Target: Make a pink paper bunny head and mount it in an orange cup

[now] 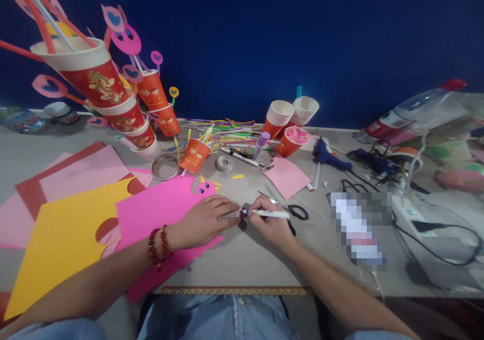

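Observation:
In my right hand (270, 223) is a white marker (270, 213), its blue tip pointing left onto a small pink paper piece (239, 213) on the table. My left hand (206, 220) lies flat, palm down, its fingertips touching that piece; a red bead bracelet circles the wrist. Beneath the left hand is magenta paper (151, 206). A small pink paper face (205, 189) with blue eyes and yellow points lies just above the left hand. Black-handled scissors (298, 212) lie beside my right hand, partly hidden by it.
Yellow paper (68, 239) spreads at the left. Stacked red cups (109, 90) with paper figures stand behind it. Tape (224, 163), an orange cup (195, 155) and colourful pipe cleaners (227, 133) lie ahead. On the right are a glue gun (328, 156), cables and a bottle (408, 113).

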Demonstrator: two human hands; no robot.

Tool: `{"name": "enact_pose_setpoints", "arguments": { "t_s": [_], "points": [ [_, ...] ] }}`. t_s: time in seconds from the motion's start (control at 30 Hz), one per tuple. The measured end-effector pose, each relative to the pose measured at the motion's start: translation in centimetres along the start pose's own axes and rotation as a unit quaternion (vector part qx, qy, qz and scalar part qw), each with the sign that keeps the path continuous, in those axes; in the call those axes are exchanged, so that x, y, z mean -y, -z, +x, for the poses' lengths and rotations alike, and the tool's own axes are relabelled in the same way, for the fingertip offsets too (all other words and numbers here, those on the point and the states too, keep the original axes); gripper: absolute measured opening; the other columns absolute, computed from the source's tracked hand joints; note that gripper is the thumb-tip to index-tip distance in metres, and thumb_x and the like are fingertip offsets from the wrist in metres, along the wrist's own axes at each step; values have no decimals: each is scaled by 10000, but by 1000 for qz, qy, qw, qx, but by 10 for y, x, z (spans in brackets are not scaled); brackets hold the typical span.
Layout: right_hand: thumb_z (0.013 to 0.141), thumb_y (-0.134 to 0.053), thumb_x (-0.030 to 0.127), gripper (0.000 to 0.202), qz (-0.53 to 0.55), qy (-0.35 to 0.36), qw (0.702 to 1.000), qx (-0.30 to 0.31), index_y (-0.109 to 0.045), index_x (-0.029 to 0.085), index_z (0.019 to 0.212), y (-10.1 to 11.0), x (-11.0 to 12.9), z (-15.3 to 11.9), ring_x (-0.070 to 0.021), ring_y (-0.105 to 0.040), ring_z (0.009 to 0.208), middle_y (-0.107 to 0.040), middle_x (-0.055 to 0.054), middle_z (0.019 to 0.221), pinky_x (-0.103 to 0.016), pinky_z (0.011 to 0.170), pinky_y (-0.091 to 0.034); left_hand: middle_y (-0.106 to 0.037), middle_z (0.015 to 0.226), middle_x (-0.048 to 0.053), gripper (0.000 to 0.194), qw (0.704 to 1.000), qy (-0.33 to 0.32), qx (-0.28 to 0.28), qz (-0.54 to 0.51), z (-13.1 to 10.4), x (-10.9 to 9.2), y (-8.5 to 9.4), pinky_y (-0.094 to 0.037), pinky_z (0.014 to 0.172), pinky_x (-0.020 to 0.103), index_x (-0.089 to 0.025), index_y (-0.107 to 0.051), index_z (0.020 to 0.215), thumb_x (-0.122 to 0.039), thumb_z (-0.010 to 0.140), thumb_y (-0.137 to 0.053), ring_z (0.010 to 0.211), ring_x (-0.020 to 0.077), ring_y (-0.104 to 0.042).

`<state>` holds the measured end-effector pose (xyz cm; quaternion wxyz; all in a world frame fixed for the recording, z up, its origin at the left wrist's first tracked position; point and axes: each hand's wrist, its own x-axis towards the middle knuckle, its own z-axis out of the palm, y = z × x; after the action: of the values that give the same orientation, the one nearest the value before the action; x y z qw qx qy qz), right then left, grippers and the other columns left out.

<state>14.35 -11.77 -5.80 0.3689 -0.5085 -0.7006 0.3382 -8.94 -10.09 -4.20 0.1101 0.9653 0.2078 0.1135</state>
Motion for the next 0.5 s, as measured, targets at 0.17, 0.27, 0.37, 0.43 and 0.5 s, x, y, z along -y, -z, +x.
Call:
{"name": "enact_pose_setpoints", "arguments": {
  "t_s": [0.17,0.27,0.37,0.43,0.5],
  "points": [
    [806,-558,170,123,-5,6,1000,3,-533,217,695,0,-2,0,-130,-490,567,-552,38,620,-244,543,-373,-571,1373,117,441,1000,3,4,4,0,0,-1,-394,1091,476,-196,-516,1349,-167,912,-556,1256,275,-499],
    [800,-553,164,127,-9,7,1000,1,-527,218,688,1,-1,0,-129,-487,560,-545,41,613,-244,539,-368,-567,1378,118,450,1000,3,5,3,0,0,-2,-390,1094,475,-195,-515,1351,-164,904,-560,1260,278,-497],
    [796,-548,159,129,-6,9,1000,2,-522,218,684,1,-1,0,-128,-481,554,-536,42,606,-244,535,-364,-569,1374,119,459,1000,2,3,2,0,0,-2,-389,1095,474,-198,-509,1356,-152,901,-553,1262,276,-495],
    [794,-549,160,127,-2,9,1000,3,-519,218,685,1,-2,-1,-128,-482,557,-535,42,607,-243,537,-364,-569,1374,120,458,1000,1,4,3,0,1,-1,-387,1098,473,-197,-508,1357,-158,904,-551,1262,276,-493],
    [792,-551,161,128,0,7,1000,5,-516,218,683,0,-2,-1,-129,-482,558,-534,41,605,-243,538,-364,-569,1372,121,455,1000,-1,3,5,0,1,-1,-384,1100,470,-192,-507,1359,-164,907,-551,1261,277,-492]
  ]
}}
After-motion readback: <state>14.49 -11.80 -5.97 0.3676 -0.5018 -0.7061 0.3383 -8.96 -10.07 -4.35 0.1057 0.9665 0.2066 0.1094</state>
